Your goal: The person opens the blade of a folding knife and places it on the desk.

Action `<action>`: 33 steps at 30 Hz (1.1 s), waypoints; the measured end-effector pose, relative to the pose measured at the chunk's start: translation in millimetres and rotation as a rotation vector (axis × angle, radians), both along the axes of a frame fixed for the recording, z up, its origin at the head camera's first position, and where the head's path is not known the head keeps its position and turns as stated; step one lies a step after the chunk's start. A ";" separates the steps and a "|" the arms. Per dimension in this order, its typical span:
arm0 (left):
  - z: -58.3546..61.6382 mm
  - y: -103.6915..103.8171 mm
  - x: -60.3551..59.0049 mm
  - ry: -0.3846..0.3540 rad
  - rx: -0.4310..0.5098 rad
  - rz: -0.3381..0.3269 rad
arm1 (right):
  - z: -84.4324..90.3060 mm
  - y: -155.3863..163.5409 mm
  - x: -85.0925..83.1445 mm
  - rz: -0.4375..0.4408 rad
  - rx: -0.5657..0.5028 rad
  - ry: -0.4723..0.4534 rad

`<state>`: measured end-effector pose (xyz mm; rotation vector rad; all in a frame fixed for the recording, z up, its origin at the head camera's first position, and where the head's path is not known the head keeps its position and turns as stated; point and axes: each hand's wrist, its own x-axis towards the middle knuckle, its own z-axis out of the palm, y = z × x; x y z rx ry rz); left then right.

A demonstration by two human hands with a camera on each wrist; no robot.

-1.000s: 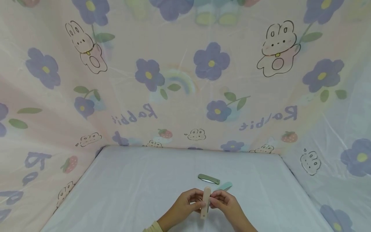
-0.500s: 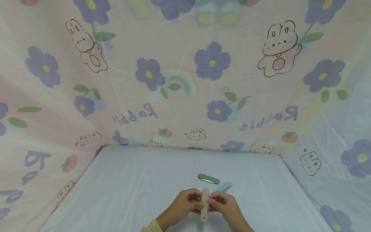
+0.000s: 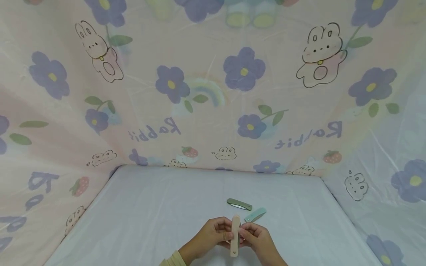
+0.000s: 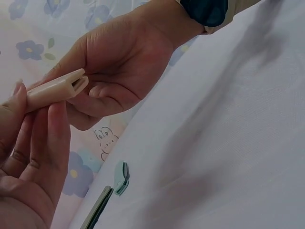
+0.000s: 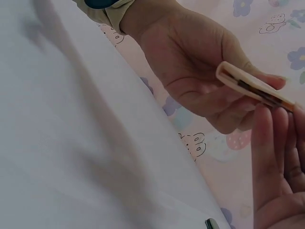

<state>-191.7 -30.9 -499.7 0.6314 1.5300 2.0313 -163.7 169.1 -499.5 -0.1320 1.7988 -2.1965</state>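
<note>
While two hands (image 3: 213,233) (image 3: 257,236) hold one knife (image 3: 235,238), two green knives (image 3: 240,203) (image 3: 256,214) lie beyond.

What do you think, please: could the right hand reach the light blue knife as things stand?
Probably yes: the light blue knife lies just beyond the right hand, with nothing visible between, though that hand pinches the beige knife.

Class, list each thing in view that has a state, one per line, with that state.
Beige folding tool: lifted, looks folded.
Left hand: pinches the beige folding tool.
Right hand: pinches the beige folding tool.
Green folding tool: lying down, looks folded.
Mint folding tool: lying down, looks folded.
White cloth: spread out.
Patterned sheet: hanging, creased.
</note>
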 end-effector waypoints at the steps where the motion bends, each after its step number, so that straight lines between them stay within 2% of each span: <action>1: 0.5 0.4 0.3 0.000 -0.002 0.003 | -0.5 0.1 0.5 0.004 -0.010 -0.002; 5: 3.2 2.3 1.3 -0.002 -0.014 0.009 | 0.3 -0.3 2.3 0.002 -0.030 -0.014; 9: 6.1 2.5 2.3 0.005 -0.031 0.016 | 2.6 -0.2 3.9 0.021 0.023 0.016; 12: 6.8 2.0 3.3 0.000 -0.054 0.014 | 3.0 0.9 5.6 0.069 0.092 0.103; 17: 5.0 1.1 4.0 -0.009 -0.080 -0.006 | 0.8 3.0 5.8 0.146 0.215 0.301; 21: 3.3 0.6 3.5 -0.002 -0.081 -0.021 | 0.8 3.9 4.7 0.183 0.252 0.404; 25: 3.1 0.7 3.9 -0.018 -0.080 -0.022 | 1.5 4.3 5.0 0.188 0.239 0.412; 33: 3.9 1.9 4.5 -0.058 -0.081 -0.002 | 3.3 2.9 8.0 0.138 0.228 0.342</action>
